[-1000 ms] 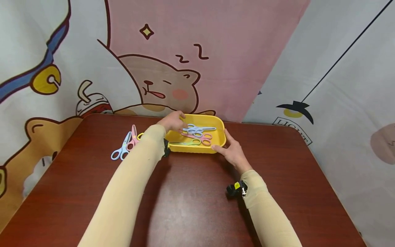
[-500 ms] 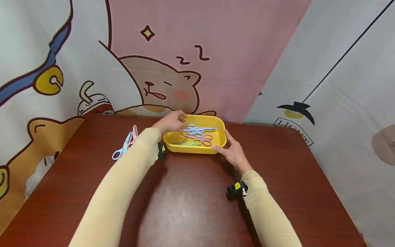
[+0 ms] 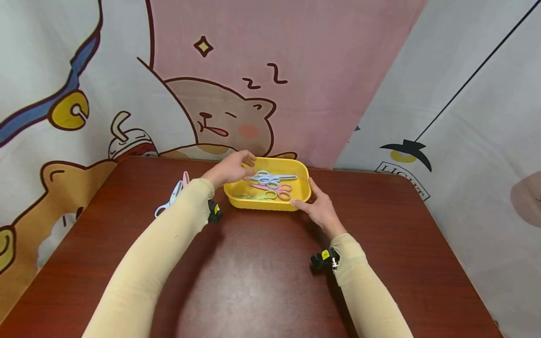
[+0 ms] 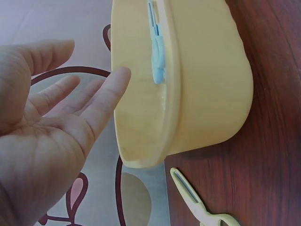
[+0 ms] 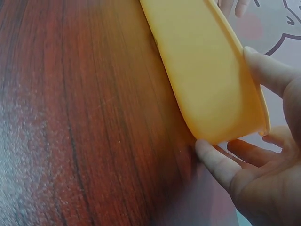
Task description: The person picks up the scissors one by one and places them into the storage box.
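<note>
A yellow tray [image 3: 262,204] sits at the far middle of the red-brown table. It holds blue scissors [image 3: 270,178], pink scissors [image 3: 276,188] and green scissors [image 3: 257,197]. My left hand [image 3: 246,162] hovers over the tray's left rim with straight, spread fingers and holds nothing. In the left wrist view its open palm [image 4: 70,94] faces the tray wall [image 4: 211,84]. My right hand [image 3: 302,194] rests against the tray's near right corner. Its thumb [image 5: 214,162] is at the base of the wall and a finger [image 5: 270,73] lies on the rim [image 5: 202,66].
Left of the tray, blue scissors [image 3: 166,204] and pink scissors [image 3: 185,178] lie on the table, partly behind my left sleeve. Cream scissors [image 4: 197,202] lie by the tray's left end. A cartoon cloth backdrop [image 3: 253,94] hangs right behind the table edge.
My left hand has lifted off the blue scissors in the tray and drawn back left to the rim, with its fingers now spread. The right hand has stayed at the corner.
</note>
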The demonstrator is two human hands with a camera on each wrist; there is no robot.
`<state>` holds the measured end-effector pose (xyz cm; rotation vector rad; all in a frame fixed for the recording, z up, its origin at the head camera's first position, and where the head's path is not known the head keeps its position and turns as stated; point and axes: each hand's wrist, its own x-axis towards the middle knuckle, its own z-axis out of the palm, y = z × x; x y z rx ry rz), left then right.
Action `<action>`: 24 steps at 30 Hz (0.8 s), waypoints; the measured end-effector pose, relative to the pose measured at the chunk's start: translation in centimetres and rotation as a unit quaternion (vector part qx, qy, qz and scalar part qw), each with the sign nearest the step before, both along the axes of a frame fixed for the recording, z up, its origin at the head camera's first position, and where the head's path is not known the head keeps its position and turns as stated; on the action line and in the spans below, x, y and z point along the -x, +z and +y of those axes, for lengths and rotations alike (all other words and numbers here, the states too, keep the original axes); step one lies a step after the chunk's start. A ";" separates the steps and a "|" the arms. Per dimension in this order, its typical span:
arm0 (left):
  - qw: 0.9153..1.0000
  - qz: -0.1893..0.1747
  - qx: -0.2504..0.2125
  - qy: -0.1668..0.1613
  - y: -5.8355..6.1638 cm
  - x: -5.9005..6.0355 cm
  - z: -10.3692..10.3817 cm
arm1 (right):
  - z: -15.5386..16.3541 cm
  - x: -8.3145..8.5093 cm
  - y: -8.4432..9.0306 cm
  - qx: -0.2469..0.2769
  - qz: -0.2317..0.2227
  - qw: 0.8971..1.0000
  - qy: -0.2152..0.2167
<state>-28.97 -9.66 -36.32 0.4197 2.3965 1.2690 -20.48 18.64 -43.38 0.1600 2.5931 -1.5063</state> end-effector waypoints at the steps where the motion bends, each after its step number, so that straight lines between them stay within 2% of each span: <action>1: 1.000 0.002 0.000 0.000 0.0 -0.1 -0.1 | 0.0 0.0 0.0 -0.002 0.000 1.000 0.000; 11: 1.000 0.006 -0.019 0.008 0.4 -1.0 -2.0 | -0.1 0.0 0.2 -0.007 -0.001 1.000 -0.002; 24: 0.998 0.032 -0.036 0.032 0.2 -1.3 -5.7 | -0.1 -0.1 0.3 -0.005 -0.012 1.000 -0.003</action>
